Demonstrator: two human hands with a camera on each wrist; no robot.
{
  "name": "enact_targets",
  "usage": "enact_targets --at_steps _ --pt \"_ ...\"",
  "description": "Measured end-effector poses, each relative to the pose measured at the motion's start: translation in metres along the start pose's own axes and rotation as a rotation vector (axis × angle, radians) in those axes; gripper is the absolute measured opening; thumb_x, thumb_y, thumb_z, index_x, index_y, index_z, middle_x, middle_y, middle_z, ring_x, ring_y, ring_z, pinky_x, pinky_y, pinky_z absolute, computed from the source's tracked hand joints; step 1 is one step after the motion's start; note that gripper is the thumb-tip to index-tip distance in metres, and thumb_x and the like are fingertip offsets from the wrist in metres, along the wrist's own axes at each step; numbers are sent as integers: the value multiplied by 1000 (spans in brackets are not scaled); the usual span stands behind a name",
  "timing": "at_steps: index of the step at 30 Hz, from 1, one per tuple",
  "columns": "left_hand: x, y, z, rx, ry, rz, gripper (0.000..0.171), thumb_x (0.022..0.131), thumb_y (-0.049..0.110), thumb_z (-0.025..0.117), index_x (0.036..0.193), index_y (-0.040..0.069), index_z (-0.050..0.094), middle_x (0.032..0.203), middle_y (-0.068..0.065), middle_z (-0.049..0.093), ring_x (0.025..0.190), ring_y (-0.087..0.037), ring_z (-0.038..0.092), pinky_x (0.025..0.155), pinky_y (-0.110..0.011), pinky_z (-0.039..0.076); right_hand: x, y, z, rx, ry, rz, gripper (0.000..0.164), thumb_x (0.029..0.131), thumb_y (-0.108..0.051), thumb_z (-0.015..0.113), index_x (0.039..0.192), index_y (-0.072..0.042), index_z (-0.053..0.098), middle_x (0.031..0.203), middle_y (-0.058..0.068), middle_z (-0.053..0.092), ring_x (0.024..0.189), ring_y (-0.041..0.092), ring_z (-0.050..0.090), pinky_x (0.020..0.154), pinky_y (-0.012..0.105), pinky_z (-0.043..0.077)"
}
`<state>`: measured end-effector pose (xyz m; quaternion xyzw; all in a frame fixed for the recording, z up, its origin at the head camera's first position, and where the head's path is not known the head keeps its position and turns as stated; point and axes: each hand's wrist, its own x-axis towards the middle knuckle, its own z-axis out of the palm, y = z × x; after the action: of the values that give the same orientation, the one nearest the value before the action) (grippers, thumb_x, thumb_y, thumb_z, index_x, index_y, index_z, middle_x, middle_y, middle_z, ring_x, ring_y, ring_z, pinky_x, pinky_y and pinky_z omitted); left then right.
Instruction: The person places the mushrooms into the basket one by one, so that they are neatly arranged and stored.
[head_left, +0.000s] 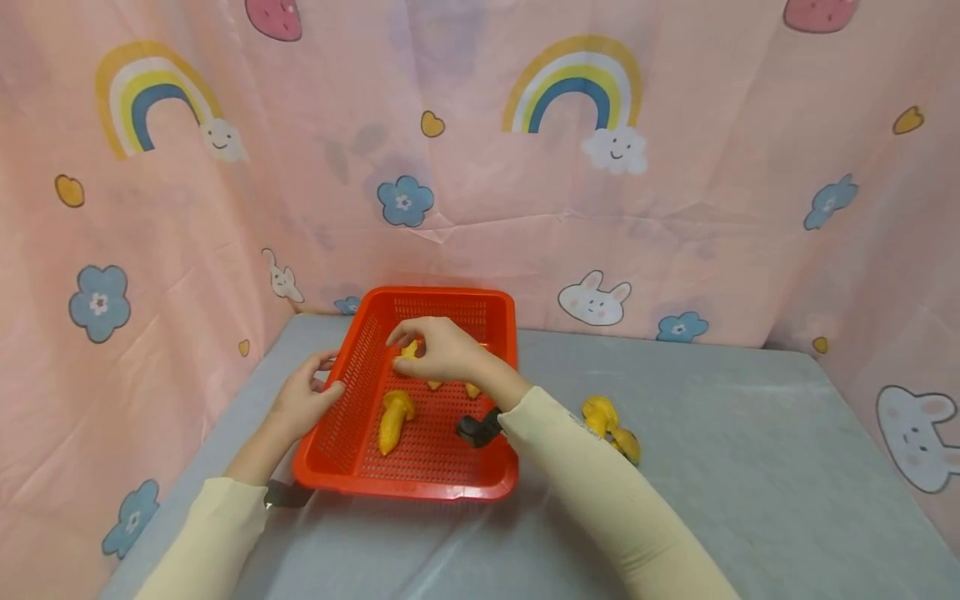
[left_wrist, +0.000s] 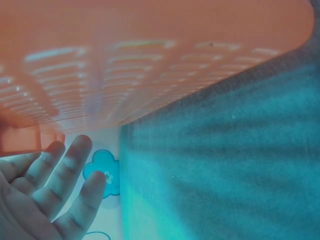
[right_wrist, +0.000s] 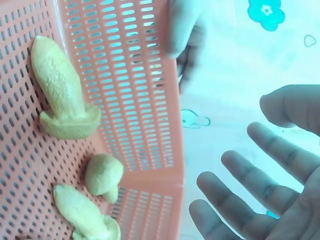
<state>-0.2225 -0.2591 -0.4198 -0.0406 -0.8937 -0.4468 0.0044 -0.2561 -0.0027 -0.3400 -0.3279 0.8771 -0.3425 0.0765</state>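
A red perforated plastic basket [head_left: 405,490] stands on the table with several yellow mushrooms in it. One thick-stemmed mushroom [head_left: 393,421] lies near its left wall; others sit farther back, partly covered by my right hand [head_left: 442,350]. That hand hovers over the basket, fingers loosely bent and nothing between them; the right wrist view shows its fingers [right_wrist: 235,200] spread. My left hand [head_left: 300,404] is at the basket's left rim, its thumb over the edge and its fingers [left_wrist: 65,170] extended loosely outside the wall. A small round mushroom [right_wrist: 103,174] shows in the right wrist view.
Right of the basket, yellow mushrooms [head_left: 600,412] lie on the grey table [head_left: 735,467], partly behind the right sleeve. A pink patterned curtain [head_left: 480,167] closes off the back and sides. Dark wrist cameras [head_left: 476,429] sit at both cuffs.
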Motion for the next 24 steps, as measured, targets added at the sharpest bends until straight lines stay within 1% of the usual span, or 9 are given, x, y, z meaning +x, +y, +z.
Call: enact_targets --at_steps 4,7,11,17,24 --pt "0 0 0 1 -2 -5 55 91 14 55 143 7 39 134 -20 47 82 -24 58 64 -32 58 -9 1 -5 23 33 24 26 86 -31 71 109 -20 66 109 -2 67 91 16 62 79 27 53" --pt "0 0 0 0 -2 -9 56 91 14 55 143 7 38 134 -20 46 83 -24 58 65 -32 58 -16 3 -9 28 44 28 25 85 -31 71 108 -21 66 107 -4 66 96 18 64 82 28 54" --pt "0 0 -1 -6 -4 -13 56 91 14 55 143 7 38 134 -20 46 83 -24 58 65 -32 58 -23 8 -13 21 65 30 25 85 -26 69 109 -20 66 107 -3 66 101 21 62 85 31 53" --pt "-1 1 -2 -6 -8 -10 55 91 14 55 143 6 39 133 -20 46 82 -24 58 64 -32 58 -35 15 -22 -2 101 14 25 84 -20 67 110 -18 66 110 0 67 97 22 62 83 33 53" --pt "-1 1 -2 -1 -12 -15 56 91 14 55 144 6 38 134 -20 46 82 -25 57 64 -32 58 -50 22 -32 -17 133 -2 25 84 -17 67 109 -14 67 111 3 67 100 21 62 85 39 55"
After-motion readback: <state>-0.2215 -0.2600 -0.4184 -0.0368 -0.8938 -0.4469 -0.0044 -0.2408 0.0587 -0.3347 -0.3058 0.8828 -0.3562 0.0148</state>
